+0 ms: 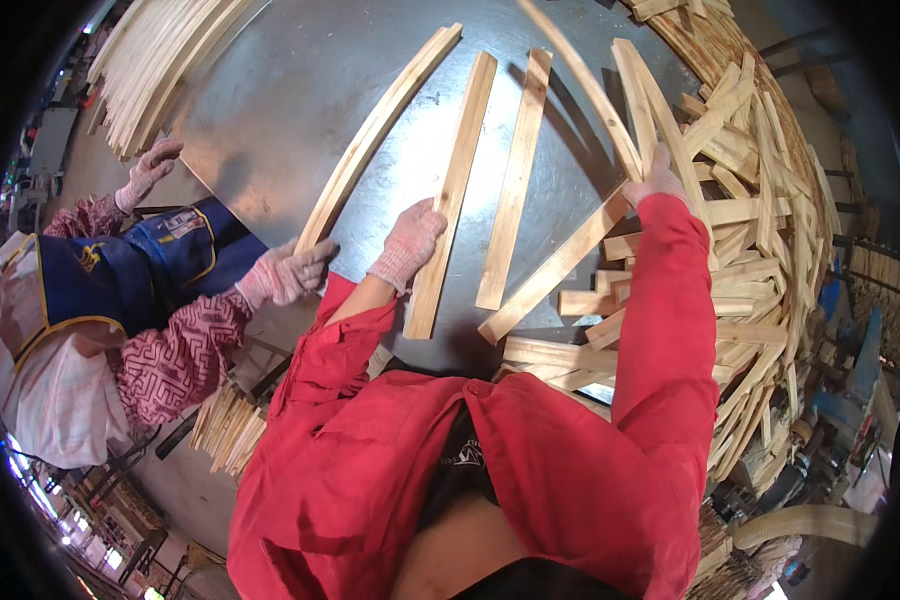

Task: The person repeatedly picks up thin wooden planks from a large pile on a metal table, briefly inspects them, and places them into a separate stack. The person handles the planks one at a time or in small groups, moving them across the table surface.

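My left hand (412,238), in a pinkish knitted glove, grips the left edge of a wooden strip (457,180) that lies on the metal tabletop (270,97). Another wooden strip (517,172) lies just right of it. My right hand (656,180), gloved too, is closed around a long thin wooden strip (589,86), whose far end reaches up over the table. More strips (634,90) stand out close behind that hand. A slanting strip (559,262) has its upper end beneath it. How many pieces the right hand holds, I cannot tell.
At my left a co-worker in a blue apron has a gloved hand (289,274) at the near end of paired wooden strips (379,135). A heap of wooden strips (750,292) crowds the right side. Stacked long strips (157,67) lie at the upper left.
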Demonstrator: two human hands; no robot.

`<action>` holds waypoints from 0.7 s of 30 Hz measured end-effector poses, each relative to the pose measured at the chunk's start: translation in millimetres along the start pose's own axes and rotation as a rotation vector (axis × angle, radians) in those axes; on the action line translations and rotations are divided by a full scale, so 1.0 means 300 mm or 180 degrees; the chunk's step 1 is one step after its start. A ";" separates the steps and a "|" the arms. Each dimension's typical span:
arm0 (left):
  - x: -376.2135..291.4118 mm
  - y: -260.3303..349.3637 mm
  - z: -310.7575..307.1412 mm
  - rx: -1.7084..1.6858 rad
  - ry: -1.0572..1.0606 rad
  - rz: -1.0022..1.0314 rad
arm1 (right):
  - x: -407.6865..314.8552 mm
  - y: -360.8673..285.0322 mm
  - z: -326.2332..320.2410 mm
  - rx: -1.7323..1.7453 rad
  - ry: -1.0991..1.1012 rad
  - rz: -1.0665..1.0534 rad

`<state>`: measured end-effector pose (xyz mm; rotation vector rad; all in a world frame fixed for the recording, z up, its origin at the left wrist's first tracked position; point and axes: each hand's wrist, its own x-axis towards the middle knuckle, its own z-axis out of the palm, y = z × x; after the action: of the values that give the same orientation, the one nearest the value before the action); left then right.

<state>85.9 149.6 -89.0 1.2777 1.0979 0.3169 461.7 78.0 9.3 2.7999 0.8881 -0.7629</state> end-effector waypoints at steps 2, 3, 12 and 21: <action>-0.006 0.037 0.030 -0.0464 0.0142 0.0121 | 0.065 0.139 0.065 0.0287 0.0353 -0.0280; 0.011 0.063 0.031 -0.0877 -0.0235 -0.0132 | 0.133 0.270 0.142 0.0682 0.0709 -0.0536; -0.028 0.082 0.036 -0.3159 -0.1380 -0.0372 | -0.253 0.209 0.011 -0.0105 0.2282 0.0821; -0.022 -0.100 0.031 -0.4378 -0.2308 -0.0649 | -0.464 -0.316 0.641 -0.0132 0.0274 -0.1179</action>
<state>79.1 129.5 -112.9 -0.0107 0.1896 0.3112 227.4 37.8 -84.3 2.6813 1.4460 -0.6573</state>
